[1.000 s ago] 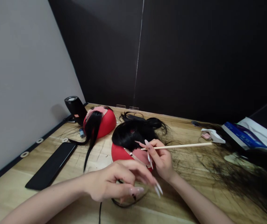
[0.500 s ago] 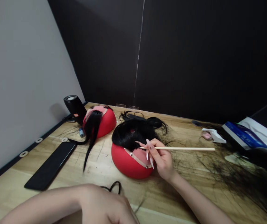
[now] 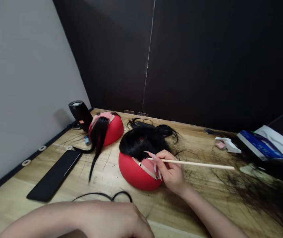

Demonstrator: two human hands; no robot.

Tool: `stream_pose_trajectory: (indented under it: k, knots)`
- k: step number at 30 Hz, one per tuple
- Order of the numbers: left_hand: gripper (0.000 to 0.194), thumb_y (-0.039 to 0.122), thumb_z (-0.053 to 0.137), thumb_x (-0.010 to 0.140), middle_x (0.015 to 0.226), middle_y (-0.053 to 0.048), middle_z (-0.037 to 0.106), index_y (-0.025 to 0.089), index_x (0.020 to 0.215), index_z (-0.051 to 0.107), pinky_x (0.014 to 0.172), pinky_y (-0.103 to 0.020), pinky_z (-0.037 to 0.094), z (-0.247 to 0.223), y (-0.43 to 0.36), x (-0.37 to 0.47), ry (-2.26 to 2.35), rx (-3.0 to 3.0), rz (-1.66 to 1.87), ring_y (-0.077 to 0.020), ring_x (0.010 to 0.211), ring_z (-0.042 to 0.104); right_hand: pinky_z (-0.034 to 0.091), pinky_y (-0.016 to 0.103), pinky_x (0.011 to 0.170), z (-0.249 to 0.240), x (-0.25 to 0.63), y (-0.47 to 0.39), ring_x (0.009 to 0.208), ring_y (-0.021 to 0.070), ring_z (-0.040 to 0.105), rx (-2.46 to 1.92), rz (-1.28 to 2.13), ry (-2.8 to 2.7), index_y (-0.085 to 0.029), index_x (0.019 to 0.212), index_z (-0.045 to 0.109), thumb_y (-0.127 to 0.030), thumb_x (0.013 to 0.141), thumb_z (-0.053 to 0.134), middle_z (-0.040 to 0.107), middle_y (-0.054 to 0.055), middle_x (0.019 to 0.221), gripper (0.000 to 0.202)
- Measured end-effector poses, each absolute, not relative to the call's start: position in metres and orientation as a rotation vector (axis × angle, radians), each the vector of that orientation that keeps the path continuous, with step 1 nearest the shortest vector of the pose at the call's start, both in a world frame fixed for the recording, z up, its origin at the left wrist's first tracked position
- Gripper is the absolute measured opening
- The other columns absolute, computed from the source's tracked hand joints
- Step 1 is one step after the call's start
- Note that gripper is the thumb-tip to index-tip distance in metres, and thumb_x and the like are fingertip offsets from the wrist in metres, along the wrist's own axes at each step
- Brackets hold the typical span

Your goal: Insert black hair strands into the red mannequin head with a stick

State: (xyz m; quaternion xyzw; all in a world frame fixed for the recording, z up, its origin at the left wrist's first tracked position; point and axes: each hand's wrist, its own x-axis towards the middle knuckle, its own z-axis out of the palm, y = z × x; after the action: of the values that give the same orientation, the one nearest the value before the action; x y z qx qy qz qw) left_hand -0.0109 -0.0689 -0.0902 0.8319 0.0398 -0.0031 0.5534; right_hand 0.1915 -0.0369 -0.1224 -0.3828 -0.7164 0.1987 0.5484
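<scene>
My right hand pinches a ventilating needle with a thin, pale wooden handle. Its working end meets the pink lace patch of a wig cap, and that tip is too small to make out. The cap sits on a red dome-shaped head block, with pins along the patch's light edge band. Black hair covers the far side of this block. At the bottom edge lies my left hand, bent at the wrist, fingers hidden below the frame. A looped strand of black hair shows just beyond it.
A second red block with hair stands at the back left, beside a black speaker. A black phone-like slab lies left. Loose hair, crumpled tissue and a blue-and-white packet are at right.
The handle's free end has swung down and outward to the right. My left hand has shifted slightly right and lower, and more of the looped strand shows.
</scene>
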Motion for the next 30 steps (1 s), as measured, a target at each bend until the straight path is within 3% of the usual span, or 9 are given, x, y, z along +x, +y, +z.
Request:
stream_pose_trajectory:
  k: [3,6,13,20,30]
  knots:
    - [0.028,0.018,0.049,0.091,0.062,0.004,0.040,0.020,0.067,0.035,0.057,-0.023,0.035,-0.070,-0.071,-0.008,0.259,2.019,0.057,-0.0105,0.058,0.039,0.046,0.022,0.066,-0.121,0.192,-0.037,0.068,0.0097,0.059,-0.878,0.432,-1.714,-0.018,0.084,0.065,-0.016,0.095,0.056,0.061,0.000,0.073,0.014]
    - [0.035,0.032,0.045,0.098,0.064,0.003,0.040,0.019,0.068,0.035,0.062,-0.023,0.036,-0.059,-0.073,-0.006,0.382,2.101,0.109,-0.0111,0.062,0.040,0.047,0.023,0.067,-0.120,0.192,-0.037,0.070,0.0106,0.060,-0.864,0.428,-1.718,-0.018,0.085,0.064,-0.014,0.094,0.055,0.062,0.001,0.076,0.013]
    - [0.035,0.036,0.037,0.102,0.077,0.000,0.051,0.017,0.072,0.043,0.062,-0.021,0.037,-0.058,-0.072,-0.004,0.572,2.355,0.147,-0.0096,0.064,0.043,0.053,0.027,0.078,-0.122,0.194,-0.036,0.080,0.0137,0.063,-0.802,0.449,-1.749,-0.019,0.087,0.062,-0.011,0.093,0.053,0.063,0.002,0.081,0.014]
    - [0.035,0.037,0.034,0.103,0.080,0.000,0.052,0.018,0.076,0.045,0.061,-0.021,0.036,-0.066,-0.071,-0.005,0.597,2.456,0.168,-0.0098,0.065,0.042,0.054,0.025,0.076,-0.122,0.193,-0.036,0.075,0.0119,0.062,-0.837,0.476,-1.725,-0.019,0.085,0.062,-0.012,0.093,0.055,0.061,0.001,0.078,0.013]
    - [0.036,0.037,0.034,0.102,0.078,0.000,0.052,0.018,0.075,0.046,0.059,-0.024,0.033,-0.069,-0.068,-0.003,0.596,2.536,0.180,-0.0107,0.063,0.041,0.058,0.036,0.087,-0.124,0.194,-0.036,0.082,0.0158,0.065,-0.786,0.518,-1.734,-0.019,0.085,0.061,-0.013,0.094,0.053,0.061,0.003,0.078,0.014]
